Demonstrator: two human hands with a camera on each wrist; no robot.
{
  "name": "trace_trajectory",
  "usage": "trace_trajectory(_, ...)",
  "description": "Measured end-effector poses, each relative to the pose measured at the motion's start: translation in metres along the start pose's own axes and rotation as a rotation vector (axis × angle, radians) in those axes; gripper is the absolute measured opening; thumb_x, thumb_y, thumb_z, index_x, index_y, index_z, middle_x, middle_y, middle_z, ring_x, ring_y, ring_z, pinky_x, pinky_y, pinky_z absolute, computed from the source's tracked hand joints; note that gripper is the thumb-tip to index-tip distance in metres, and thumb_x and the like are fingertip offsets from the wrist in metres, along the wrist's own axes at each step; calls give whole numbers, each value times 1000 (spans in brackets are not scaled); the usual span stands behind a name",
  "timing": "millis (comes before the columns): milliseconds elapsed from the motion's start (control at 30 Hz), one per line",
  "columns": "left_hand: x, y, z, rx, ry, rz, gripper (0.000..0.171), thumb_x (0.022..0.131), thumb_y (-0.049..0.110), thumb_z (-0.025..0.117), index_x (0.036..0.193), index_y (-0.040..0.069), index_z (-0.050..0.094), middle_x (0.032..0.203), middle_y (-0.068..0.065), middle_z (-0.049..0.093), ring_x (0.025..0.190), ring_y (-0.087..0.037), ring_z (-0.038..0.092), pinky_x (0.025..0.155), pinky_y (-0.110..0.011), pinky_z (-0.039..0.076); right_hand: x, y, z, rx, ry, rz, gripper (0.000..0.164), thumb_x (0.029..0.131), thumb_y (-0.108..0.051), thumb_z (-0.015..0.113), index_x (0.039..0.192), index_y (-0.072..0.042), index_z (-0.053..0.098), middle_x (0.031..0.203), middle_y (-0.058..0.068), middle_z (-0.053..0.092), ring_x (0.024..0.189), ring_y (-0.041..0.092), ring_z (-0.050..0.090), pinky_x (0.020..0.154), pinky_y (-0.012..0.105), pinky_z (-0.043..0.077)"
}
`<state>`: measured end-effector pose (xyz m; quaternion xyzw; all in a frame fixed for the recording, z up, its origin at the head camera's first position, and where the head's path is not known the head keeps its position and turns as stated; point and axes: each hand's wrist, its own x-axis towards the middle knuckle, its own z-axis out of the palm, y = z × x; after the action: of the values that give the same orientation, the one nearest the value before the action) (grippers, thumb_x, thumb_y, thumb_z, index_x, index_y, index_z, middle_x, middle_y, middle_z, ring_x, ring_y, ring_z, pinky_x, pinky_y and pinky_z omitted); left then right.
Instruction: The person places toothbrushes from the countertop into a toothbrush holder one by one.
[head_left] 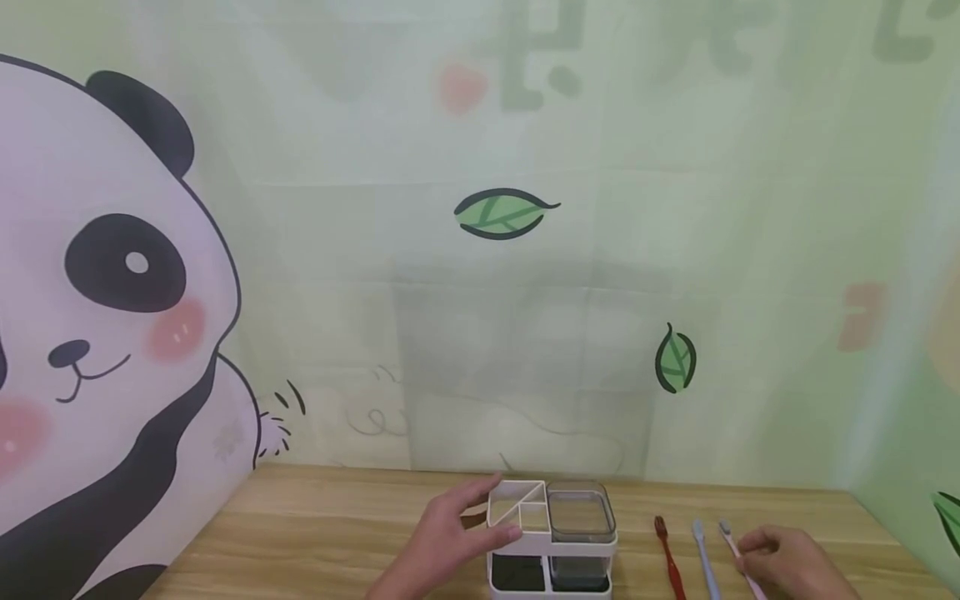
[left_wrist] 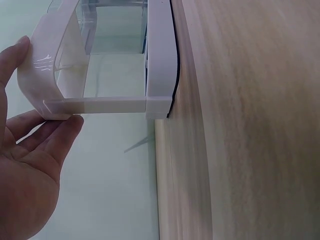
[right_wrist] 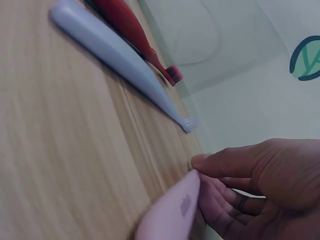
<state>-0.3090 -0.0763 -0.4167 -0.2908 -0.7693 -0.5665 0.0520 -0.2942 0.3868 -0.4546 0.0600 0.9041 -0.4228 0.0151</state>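
A white toothbrush holder (head_left: 552, 549) with divided compartments stands on the table. My left hand (head_left: 450, 533) grips its upper left side, thumb at the front and fingers behind. From the left wrist view, the thumb and fingertips lie on the corner of the holder's white upper frame (left_wrist: 100, 105). Over on the right, my right hand (head_left: 787, 560) pinches a pink toothbrush (right_wrist: 170, 212) between thumb and fingers near its neck. Beside it lie a light blue toothbrush (head_left: 703, 550) and a red toothbrush (head_left: 667, 554), heads toward the back.
A clear grey cup (head_left: 581, 508) sits in the right half of the holder. The wood-grain table (head_left: 315, 533) ends at a hanging backdrop (head_left: 322, 250) printed with a panda and leaves. Another stretch of the backdrop closes off the right side.
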Motion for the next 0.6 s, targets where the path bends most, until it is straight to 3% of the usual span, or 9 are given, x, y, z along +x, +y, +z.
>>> trace_trajectory(233,1,-1,1,-3,0,-6,69,93,24,86,148,-5,57,144,-24,60,131,-40,59,100,-41,60,-2,-5,4,-3,39,20,16,91,-2,75,101,11,71,84,5,68,78,23,63,67,36,57)
trace_trajectory(600,2,-1,2,10,7,7,70,92,24,87,147,-7,57,142,-26,61,130,-42,59,100,-42,60,-2,-8,3,-35,50,53,12,91,-1,73,99,8,74,83,5,66,77,24,60,64,34,53)
